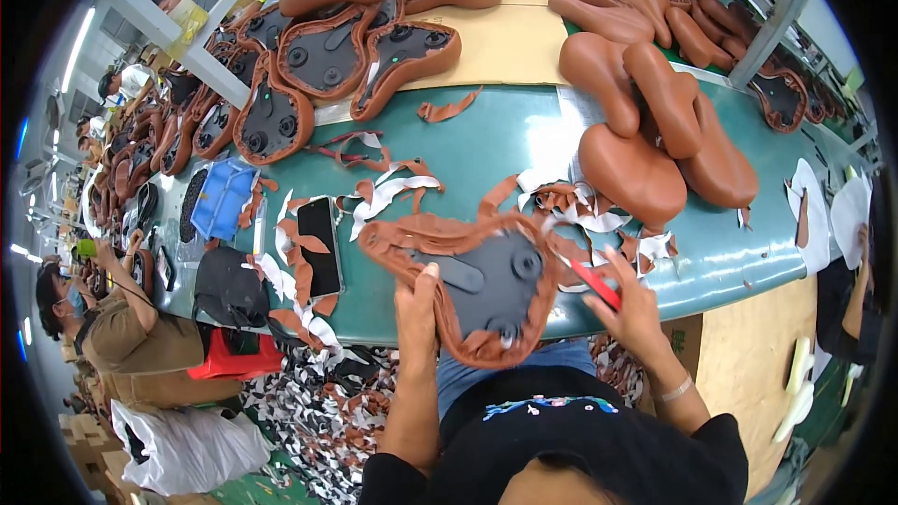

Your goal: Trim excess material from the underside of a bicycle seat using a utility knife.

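A brown bicycle saddle [486, 282] is held underside up in front of my body. Its dark grey base and round black fittings face upward, with gathered brown covering material around the rim. My left hand [418, 318] is closed on the saddle's left edge, thumb on the rim. In my right hand [629, 307], beside the saddle's right edge, is a pair of red-handled scissors [595, 283]. Their blades are blurred near the rim. Brown and white trimmed strips [571, 201] lie on the table just beyond the saddle.
The green table [440, 145] carries saddles [323, 56] at far left and a saddle pile [645, 122] at right. A phone [320, 248], a blue tray [223, 198] and a black bag [230, 285] lie left. Scraps [327, 402] cover the floor. A co-worker [140, 327] is at left.
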Demonstrator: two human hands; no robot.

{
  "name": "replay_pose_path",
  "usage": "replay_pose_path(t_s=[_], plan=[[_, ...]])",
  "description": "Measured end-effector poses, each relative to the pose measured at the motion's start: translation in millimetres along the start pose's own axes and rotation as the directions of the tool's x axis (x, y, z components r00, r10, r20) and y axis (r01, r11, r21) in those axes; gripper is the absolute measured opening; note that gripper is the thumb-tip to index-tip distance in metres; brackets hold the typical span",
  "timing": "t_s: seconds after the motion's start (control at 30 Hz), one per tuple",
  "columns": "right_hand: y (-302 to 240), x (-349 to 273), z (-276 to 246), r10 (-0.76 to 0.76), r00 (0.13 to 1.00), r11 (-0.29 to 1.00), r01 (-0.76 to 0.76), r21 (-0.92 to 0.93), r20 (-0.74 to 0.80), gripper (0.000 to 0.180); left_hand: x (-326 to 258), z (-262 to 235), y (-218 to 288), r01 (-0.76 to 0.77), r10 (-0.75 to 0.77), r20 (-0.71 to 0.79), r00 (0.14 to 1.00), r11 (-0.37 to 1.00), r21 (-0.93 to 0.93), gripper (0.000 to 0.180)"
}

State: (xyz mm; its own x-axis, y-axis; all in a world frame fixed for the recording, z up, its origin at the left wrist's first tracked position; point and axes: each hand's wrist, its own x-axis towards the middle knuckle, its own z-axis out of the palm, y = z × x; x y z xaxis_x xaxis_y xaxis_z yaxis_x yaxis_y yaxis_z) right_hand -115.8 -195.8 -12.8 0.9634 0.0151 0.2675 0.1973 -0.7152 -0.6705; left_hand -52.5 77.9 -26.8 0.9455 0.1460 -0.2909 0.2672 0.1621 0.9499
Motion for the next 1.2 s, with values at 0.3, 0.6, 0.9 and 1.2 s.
replay_pose_path(t_s=[0.3,0.6,0.9,1.2], plan=[[13,71,28,0.009,1.000,0.899,-0.010,0.438,0.006,0.056,-20,-5,-28,-0.094,0.074,-0.175,0.982,0.989,-0.111,0.036],[-20,108,13,-0.038,0.966,0.840,-0.107,0.532,0.254,0.055,-6,66,42,-0.703,0.575,0.514,0.637,0.159,0.693,0.029],[10,42,-33,-0.177,0.961,0.983,0.181,-0.001,0.212,0.056,30,60,27,-0.734,0.298,0.724,0.622,0.543,0.407,0.005],[-22,-2,-14,-0.026,0.889,0.902,0.218,-0.373,0.457,0.065,20,63,40,-0.034,0.025,0.418,0.908,0.999,0.015,0.013]])
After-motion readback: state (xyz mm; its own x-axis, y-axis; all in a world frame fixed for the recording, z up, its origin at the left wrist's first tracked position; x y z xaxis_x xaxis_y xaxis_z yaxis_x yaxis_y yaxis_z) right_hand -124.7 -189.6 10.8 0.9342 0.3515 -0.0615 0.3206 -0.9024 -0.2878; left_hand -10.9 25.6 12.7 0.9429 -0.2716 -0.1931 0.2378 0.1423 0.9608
